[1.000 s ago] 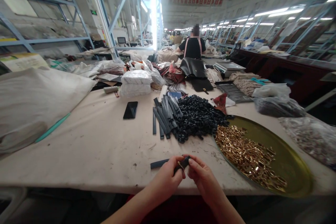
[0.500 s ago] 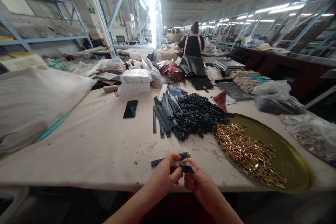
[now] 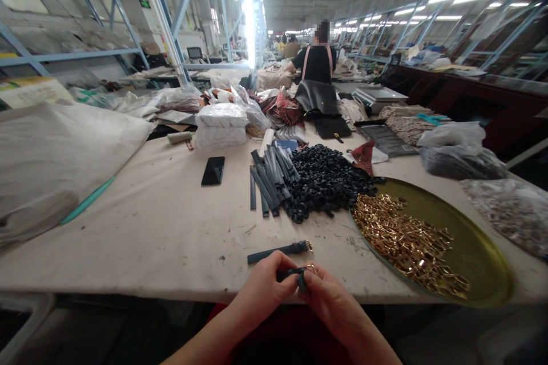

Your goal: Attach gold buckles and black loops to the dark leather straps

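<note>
Close to the table's front edge, my left hand (image 3: 274, 280) and my right hand (image 3: 322, 288) meet, both closed on one dark leather strap (image 3: 302, 280). A gold buckle (image 3: 310, 267) shows at the strap's end by my right fingers. The rest of that strap is hidden in my hands. Just beyond them lies another dark strap (image 3: 274, 251), flat, with a gold buckle at its right end. Farther off are a stack of dark strips (image 3: 272, 179) and a heap of small black loops (image 3: 327, 177). Many gold buckles (image 3: 406, 245) fill part of a round tray (image 3: 475, 256) at right.
A phone (image 3: 213, 171) lies left of the strips. White wrapped packs (image 3: 221, 125), a black leather bag (image 3: 317, 100) and plastic bags (image 3: 462, 151) stand toward the back. A large pale cloth (image 3: 64, 154) covers the left side. A person (image 3: 317, 60) is seen from behind beyond the table.
My hands have shifted slightly and turned the held strap, so its gold buckle now shows. The strap lying beyond them is less covered. The whole view has tilted a little downward.
</note>
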{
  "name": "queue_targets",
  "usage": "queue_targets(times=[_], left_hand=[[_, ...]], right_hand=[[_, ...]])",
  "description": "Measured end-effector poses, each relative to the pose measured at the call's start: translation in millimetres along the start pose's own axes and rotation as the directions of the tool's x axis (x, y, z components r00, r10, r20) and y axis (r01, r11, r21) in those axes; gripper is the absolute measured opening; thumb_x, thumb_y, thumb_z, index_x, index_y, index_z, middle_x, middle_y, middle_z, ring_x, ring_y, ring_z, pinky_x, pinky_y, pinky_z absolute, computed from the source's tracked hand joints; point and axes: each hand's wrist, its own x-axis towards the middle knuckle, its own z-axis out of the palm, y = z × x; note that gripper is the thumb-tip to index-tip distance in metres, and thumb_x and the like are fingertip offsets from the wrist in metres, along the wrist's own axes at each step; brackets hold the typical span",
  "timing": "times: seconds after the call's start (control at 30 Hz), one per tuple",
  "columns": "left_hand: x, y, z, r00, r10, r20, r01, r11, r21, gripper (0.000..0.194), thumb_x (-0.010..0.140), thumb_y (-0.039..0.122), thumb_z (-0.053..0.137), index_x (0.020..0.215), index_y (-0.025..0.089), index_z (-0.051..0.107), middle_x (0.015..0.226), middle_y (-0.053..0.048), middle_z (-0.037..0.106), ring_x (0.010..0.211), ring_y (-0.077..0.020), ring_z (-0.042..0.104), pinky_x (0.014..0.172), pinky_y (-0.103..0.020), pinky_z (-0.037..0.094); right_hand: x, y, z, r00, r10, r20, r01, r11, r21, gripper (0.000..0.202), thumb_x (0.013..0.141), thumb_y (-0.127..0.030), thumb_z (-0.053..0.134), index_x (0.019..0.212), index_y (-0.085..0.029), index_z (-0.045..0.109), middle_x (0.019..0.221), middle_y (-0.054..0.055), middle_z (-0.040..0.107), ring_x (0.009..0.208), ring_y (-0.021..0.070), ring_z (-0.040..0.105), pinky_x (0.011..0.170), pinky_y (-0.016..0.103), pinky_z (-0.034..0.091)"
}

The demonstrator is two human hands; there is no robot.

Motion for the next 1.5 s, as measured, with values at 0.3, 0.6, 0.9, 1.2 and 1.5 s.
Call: queue_targets(times=[0.3, 0.6, 0.9, 1.2, 1.5], left_hand=[[-3, -2, -4.2, 0.992, -0.008, 0.126, 0.046, 0.95, -0.309, 0.016, 0.074, 0.023, 0.053, 0.085, 0.012, 0.056, 0.081, -0.003, 0.063, 0.076, -0.0136, 0.055, 0.069, -0.024, 0.04], [-7, -6, -6.8, 0.96, -0.053, 0.274, 0.174, 0.88, -0.442, 0.021, 0.071, 0.024, 0.058, 0.089, 0.013, 0.055, 0.077, 0.0, 0.06, 0.067, -0.0093, 0.051, 0.058, -0.019, 0.035], [-10, 1, -12.3, 0.926, -0.014, 0.377, 0.21, 0.85, -0.483, 0.029, 0.076, 0.031, 0.057, 0.099, 0.015, 0.05, 0.079, -0.003, 0.061, 0.069, -0.0113, 0.054, 0.054, -0.019, 0.033], [-4, -2, -13.5, 0.957, -0.056, 0.286, 0.1, 0.985, -0.141, 0.03, 0.074, 0.023, 0.05, 0.103, 0.017, 0.052, 0.087, -0.001, 0.061, 0.072, -0.0123, 0.053, 0.062, -0.021, 0.04], [-2, -6, 1.9, 0.998, -0.002, 0.065, -0.009, 0.986, 0.169, 0.022, 0.07, 0.024, 0.052, 0.09, 0.019, 0.057, 0.086, -0.003, 0.063, 0.079, -0.0187, 0.055, 0.072, -0.027, 0.04]], right_hand=[[10, 1, 3, 0.924, -0.339, -0.176, 0.233, 0.865, -0.444, 0.03, 0.068, -0.041, 0.063, 0.079, -0.021, 0.044, 0.056, -0.007, 0.049, 0.048, 0.0093, 0.045, 0.05, 0.023, 0.035], [-2, -12, -1, 0.997, -0.069, 0.026, 0.073, 0.905, -0.418, 0.028, 0.068, -0.039, 0.065, 0.075, -0.02, 0.045, 0.05, -0.009, 0.047, 0.043, 0.006, 0.039, 0.045, 0.019, 0.028], [-6, -8, 0, 0.997, 0.071, 0.041, -0.062, 0.979, -0.196, 0.026, 0.07, -0.039, 0.062, 0.076, -0.021, 0.045, 0.059, -0.005, 0.054, 0.042, 0.0056, 0.039, 0.042, 0.019, 0.028], [-4, -3, -6, 0.909, -0.416, 0.035, 0.238, 0.447, -0.862, 0.005, 0.074, -0.026, 0.053, 0.073, -0.021, 0.055, 0.064, -0.002, 0.052, 0.061, 0.0138, 0.047, 0.057, 0.026, 0.034], [3, 6, -6, 0.909, -0.411, -0.066, 0.186, 0.542, -0.82, 0.007, 0.072, -0.028, 0.054, 0.071, -0.021, 0.054, 0.061, -0.003, 0.05, 0.059, 0.0139, 0.045, 0.056, 0.026, 0.033]])
